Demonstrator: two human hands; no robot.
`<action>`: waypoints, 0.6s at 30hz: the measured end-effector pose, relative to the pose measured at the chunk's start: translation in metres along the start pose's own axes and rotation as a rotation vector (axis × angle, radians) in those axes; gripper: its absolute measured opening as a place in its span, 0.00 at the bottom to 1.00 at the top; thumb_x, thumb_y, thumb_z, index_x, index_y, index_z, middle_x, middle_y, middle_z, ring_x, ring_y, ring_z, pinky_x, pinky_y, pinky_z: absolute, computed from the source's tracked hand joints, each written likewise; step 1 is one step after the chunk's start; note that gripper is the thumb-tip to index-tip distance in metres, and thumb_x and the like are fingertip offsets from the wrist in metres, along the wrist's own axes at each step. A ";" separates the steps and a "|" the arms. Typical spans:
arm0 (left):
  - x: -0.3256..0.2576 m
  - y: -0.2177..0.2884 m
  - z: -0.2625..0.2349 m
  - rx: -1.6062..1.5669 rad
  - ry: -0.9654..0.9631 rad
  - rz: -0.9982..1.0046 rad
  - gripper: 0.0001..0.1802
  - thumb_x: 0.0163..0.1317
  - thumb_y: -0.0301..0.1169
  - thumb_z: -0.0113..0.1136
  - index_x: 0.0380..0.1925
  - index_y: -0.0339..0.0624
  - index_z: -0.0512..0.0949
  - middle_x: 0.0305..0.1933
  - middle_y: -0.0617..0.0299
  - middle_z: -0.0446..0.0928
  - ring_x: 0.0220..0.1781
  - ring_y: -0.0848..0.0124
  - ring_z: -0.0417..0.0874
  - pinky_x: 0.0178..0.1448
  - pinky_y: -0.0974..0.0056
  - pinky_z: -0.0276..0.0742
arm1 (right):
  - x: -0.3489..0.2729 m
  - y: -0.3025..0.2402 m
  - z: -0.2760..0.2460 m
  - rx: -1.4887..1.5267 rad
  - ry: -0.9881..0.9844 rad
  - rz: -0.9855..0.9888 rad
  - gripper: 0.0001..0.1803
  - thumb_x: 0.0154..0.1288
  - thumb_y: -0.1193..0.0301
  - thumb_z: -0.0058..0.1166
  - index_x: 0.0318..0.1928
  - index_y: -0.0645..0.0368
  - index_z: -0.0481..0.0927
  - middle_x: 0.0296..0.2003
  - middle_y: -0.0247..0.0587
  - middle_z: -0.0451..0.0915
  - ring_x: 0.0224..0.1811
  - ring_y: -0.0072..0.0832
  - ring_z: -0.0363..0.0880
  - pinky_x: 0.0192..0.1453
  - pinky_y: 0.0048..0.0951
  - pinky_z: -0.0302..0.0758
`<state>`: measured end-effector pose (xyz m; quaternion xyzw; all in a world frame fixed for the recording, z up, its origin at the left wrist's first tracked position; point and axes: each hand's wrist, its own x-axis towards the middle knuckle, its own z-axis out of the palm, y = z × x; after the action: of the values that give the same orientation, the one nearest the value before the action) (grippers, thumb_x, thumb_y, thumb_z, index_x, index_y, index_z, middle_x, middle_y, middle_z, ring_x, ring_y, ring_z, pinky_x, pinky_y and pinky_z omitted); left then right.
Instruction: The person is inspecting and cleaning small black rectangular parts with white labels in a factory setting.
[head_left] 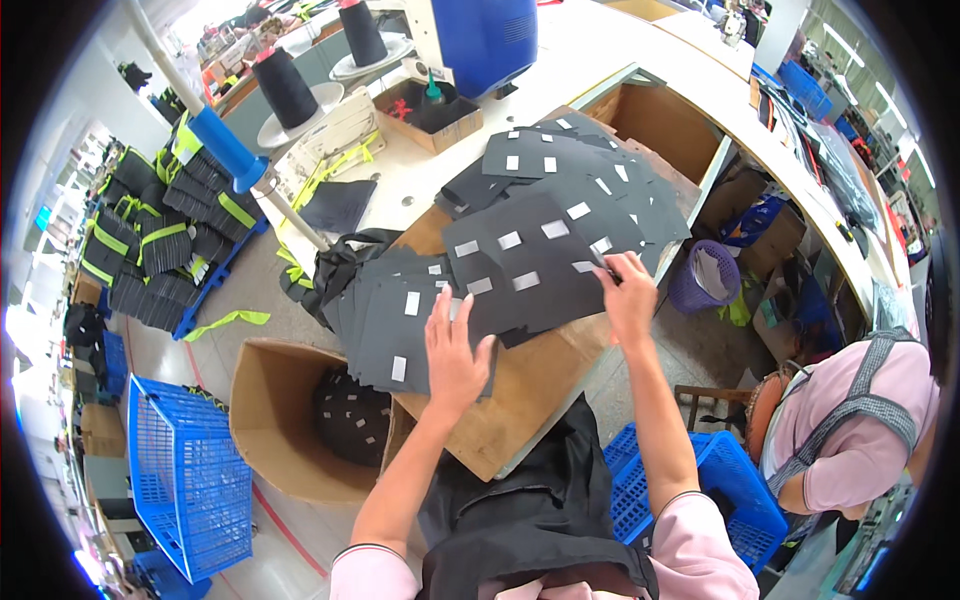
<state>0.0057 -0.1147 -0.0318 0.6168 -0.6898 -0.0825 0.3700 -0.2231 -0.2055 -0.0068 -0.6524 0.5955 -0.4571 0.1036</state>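
Several flat black panels with small white rectangular patches lie in overlapping piles on a brown board [540, 385]. My right hand [628, 295] pinches the right edge of the large black panel [541, 256] in the middle, close to one of its patches. My left hand [455, 355] rests with fingers spread on the left pile of black panels [375, 320], its fingertips near the large panel's lower left edge. Behind, another pile of patched panels [585, 155] fans out toward the right. Whether the panels are cloth or some stiffer sheet, I cannot tell.
Left of the board stands an open cardboard box [270, 420] with patched black pieces inside, beside a blue crate [190, 490]. Black thread cones [285, 88] stand on the white table. A purple basket [703, 278] and a seated person [850, 420] are at right.
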 end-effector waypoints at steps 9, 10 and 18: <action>-0.008 0.061 -0.041 -0.800 -0.330 -0.124 0.41 0.46 0.29 0.71 0.61 0.35 0.63 0.55 0.49 0.73 0.59 0.61 0.72 0.62 0.58 0.65 | -0.037 -0.043 -0.111 0.303 -0.864 -0.116 0.11 0.45 0.77 0.64 0.30 0.65 0.76 0.23 0.41 0.73 0.25 0.33 0.72 0.29 0.30 0.68; -0.015 0.061 -0.050 -0.993 -0.497 -0.465 0.30 0.47 0.28 0.72 0.51 0.34 0.73 0.40 0.60 0.80 0.42 0.71 0.80 0.48 0.66 0.74 | -0.043 -0.039 -0.104 0.301 -0.858 -0.122 0.12 0.45 0.76 0.64 0.30 0.65 0.75 0.24 0.42 0.74 0.26 0.34 0.73 0.31 0.30 0.69; -0.066 0.050 -0.049 -1.315 -0.299 -0.975 0.14 0.54 0.28 0.66 0.40 0.35 0.77 0.38 0.61 0.80 0.37 0.75 0.79 0.44 0.68 0.76 | -0.125 -0.079 -0.060 0.120 -0.182 -0.033 0.19 0.51 0.75 0.62 0.46 0.58 0.75 0.34 0.41 0.74 0.26 0.30 0.75 0.26 0.25 0.71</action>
<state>-0.0066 -0.0268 0.0049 0.4871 -0.1984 -0.7005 0.4824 -0.1969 -0.0506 0.0211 -0.6938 0.5443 -0.4323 0.1885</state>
